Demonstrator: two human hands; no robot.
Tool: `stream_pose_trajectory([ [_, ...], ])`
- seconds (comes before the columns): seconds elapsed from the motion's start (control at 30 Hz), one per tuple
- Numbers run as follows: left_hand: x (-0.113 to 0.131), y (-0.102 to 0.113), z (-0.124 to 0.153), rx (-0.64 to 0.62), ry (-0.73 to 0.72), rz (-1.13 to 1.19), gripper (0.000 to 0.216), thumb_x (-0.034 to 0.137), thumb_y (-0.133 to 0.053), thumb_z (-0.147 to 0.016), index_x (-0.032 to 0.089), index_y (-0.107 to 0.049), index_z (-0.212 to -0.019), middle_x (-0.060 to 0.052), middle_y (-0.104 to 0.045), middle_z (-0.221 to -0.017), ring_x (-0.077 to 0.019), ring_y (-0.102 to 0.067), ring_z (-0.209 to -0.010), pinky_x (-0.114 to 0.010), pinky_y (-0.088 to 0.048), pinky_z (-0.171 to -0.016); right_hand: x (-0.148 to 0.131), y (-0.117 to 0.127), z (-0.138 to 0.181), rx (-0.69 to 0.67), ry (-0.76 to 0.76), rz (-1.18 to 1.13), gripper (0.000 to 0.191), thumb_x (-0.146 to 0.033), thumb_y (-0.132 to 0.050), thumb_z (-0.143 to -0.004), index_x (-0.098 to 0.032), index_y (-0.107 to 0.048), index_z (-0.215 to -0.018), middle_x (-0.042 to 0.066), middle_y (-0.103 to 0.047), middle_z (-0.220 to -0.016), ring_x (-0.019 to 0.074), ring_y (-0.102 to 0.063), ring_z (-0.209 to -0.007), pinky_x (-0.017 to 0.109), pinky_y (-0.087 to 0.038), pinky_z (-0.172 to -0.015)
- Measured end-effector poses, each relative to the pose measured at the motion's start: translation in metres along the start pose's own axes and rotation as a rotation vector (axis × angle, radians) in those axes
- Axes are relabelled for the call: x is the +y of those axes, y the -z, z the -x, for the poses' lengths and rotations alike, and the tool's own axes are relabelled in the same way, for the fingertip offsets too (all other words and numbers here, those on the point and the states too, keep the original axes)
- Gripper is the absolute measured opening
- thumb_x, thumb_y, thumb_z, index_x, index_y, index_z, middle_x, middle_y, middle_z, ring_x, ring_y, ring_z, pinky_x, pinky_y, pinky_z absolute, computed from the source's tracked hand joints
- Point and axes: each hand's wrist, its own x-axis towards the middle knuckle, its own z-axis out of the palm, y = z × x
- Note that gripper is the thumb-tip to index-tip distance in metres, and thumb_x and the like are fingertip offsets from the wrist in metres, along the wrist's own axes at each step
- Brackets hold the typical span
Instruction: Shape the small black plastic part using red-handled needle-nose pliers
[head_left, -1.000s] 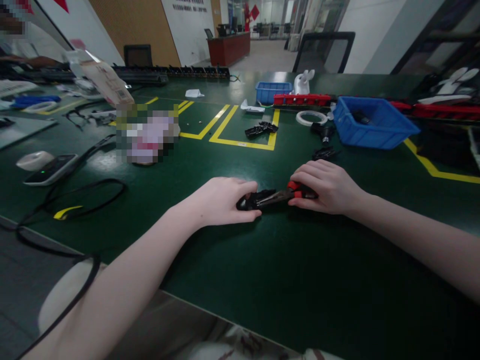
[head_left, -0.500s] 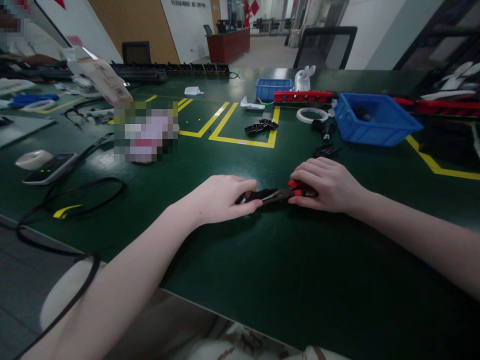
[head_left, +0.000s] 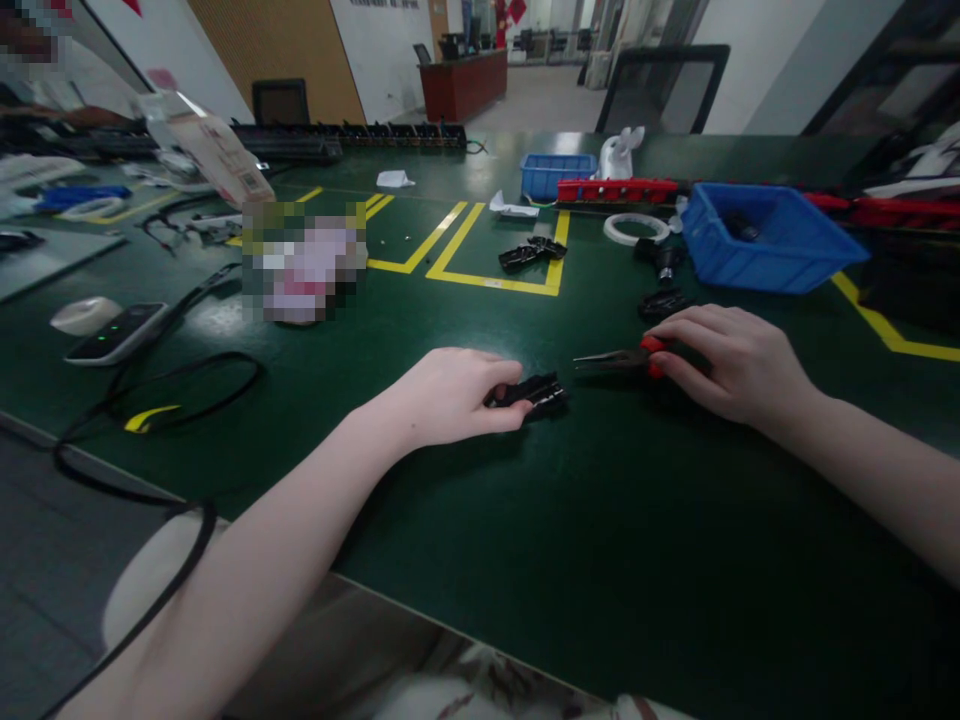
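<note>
Pinched between the thumb and fingers of my left hand (head_left: 461,395) is a black plastic part (head_left: 546,394), low over the green table (head_left: 570,560). My right hand (head_left: 731,355) grips red-handled needle-nose pliers (head_left: 611,361). Their jaws point left, slightly apart at the tips, and stand clear of the black part. Just behind my right hand lies another dark part (head_left: 661,303). Farther back, similar black pieces (head_left: 532,253) rest inside a yellow tape outline.
A blue bin (head_left: 772,245) with dark items stands back right, beside a white ring (head_left: 636,229) and a black fitting (head_left: 663,260). Behind runs a red strip (head_left: 622,191) near a smaller blue bin (head_left: 557,176). At left are a black cable (head_left: 259,375) and a small device (head_left: 118,333).
The pliers have come off the black part and moved right with my right hand. My left hand keeps its hold in nearly the same place. The view has shifted slightly.
</note>
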Motion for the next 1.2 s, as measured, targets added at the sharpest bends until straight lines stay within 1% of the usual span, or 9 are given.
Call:
stream_pose_trajectory([
  [0.13,0.000,-0.001,-0.001,0.009,0.000,-0.003,0.030,0.043,-0.046,-0.088,0.018,-0.053,-0.073,0.002,-0.054,-0.068,-0.0115,-0.046,-0.059,-0.023,-0.028,-0.052,0.001,-0.003,0.003,-0.070,-0.123,-0.004,0.027,-0.040,-0.046,-0.090,-0.020,-0.060,-0.101,0.013,-0.065,-0.096,0.0292,-0.061,-0.084,0.046,-0.048,-0.068],
  [0.3,-0.001,-0.001,0.000,0.023,-0.022,-0.017,0.031,0.043,-0.046,-0.089,0.018,-0.053,-0.074,0.002,-0.055,-0.071,-0.0111,-0.047,-0.059,-0.022,-0.028,-0.052,-0.006,0.001,0.019,-0.067,-0.212,-0.077,0.045,-0.046,-0.054,-0.086,-0.021,-0.051,-0.123,0.016,-0.060,-0.117,0.0360,-0.056,-0.109,0.058,-0.044,-0.087],
  [0.47,-0.004,0.000,0.000,0.030,-0.072,-0.033,0.038,0.047,-0.041,-0.093,0.017,-0.055,-0.074,0.001,-0.054,-0.071,-0.0110,-0.047,-0.060,-0.023,-0.028,-0.053,-0.008,0.008,0.038,-0.118,-0.354,0.024,0.068,-0.058,-0.054,-0.082,-0.012,-0.045,-0.132,0.025,-0.055,-0.124,0.0390,-0.054,-0.110,0.052,-0.048,-0.084],
  [0.57,-0.005,0.001,0.000,0.026,-0.068,-0.022,0.041,0.047,-0.036,-0.095,0.017,-0.054,-0.074,0.001,-0.054,-0.070,-0.0112,-0.047,-0.059,-0.024,-0.029,-0.054,-0.007,0.007,0.039,-0.160,-0.453,0.076,0.078,-0.068,-0.047,-0.079,-0.008,-0.048,-0.128,0.027,-0.056,-0.121,0.0391,-0.056,-0.106,0.050,-0.048,-0.081],
  [0.7,-0.006,0.000,-0.001,0.055,-0.034,-0.076,0.043,0.043,-0.029,-0.098,0.017,-0.055,-0.076,0.000,-0.057,-0.072,-0.0128,-0.049,-0.062,-0.025,-0.030,-0.056,-0.009,0.005,0.035,-0.147,-0.529,0.078,0.086,-0.082,-0.034,-0.073,-0.009,-0.058,-0.112,0.020,-0.059,-0.106,0.0342,-0.057,-0.093,0.047,-0.048,-0.076],
  [0.87,-0.010,0.002,0.001,0.138,-0.024,-0.085,0.036,0.038,-0.029,-0.099,0.016,-0.055,-0.087,-0.001,-0.059,-0.081,-0.0133,-0.053,-0.066,-0.025,-0.033,-0.059,-0.013,0.009,0.033,-0.148,-0.520,0.076,0.080,-0.081,-0.036,-0.073,-0.011,-0.059,-0.104,0.016,-0.059,-0.100,0.0314,-0.056,-0.090,0.043,-0.046,-0.074],
  [0.97,-0.008,0.004,0.004,0.185,-0.072,-0.020,0.030,0.038,-0.036,-0.097,0.016,-0.056,-0.092,-0.001,-0.059,-0.088,-0.0119,-0.053,-0.069,-0.024,-0.036,-0.061,-0.015,0.011,0.032,-0.154,-0.512,0.053,0.073,-0.075,-0.042,-0.075,-0.011,-0.058,-0.105,0.015,-0.060,-0.100,0.0305,-0.057,-0.091,0.041,-0.045,-0.073],
  [1.07,-0.005,0.004,0.007,0.157,-0.140,0.048,0.025,0.038,-0.046,-0.091,0.017,-0.058,-0.094,-0.001,-0.057,-0.092,-0.0103,-0.052,-0.070,-0.022,-0.038,-0.061,-0.017,0.013,0.030,-0.152,-0.502,0.043,0.069,-0.071,-0.047,-0.076,-0.010,-0.057,-0.106,0.016,-0.061,-0.100,0.0301,-0.057,-0.091,0.040,-0.045,-0.074],
  [1.2,-0.001,0.002,0.007,0.083,-0.136,0.096,0.020,0.034,-0.052,-0.086,0.018,-0.062,-0.093,-0.001,-0.056,-0.097,-0.0105,-0.054,-0.073,-0.022,-0.041,-0.063,-0.019,0.014,0.027,-0.151,-0.484,0.041,0.065,-0.065,-0.052,-0.077,-0.008,-0.056,-0.108,0.016,-0.062,-0.098,0.0295,-0.058,-0.089,0.041,-0.044,-0.075],
])
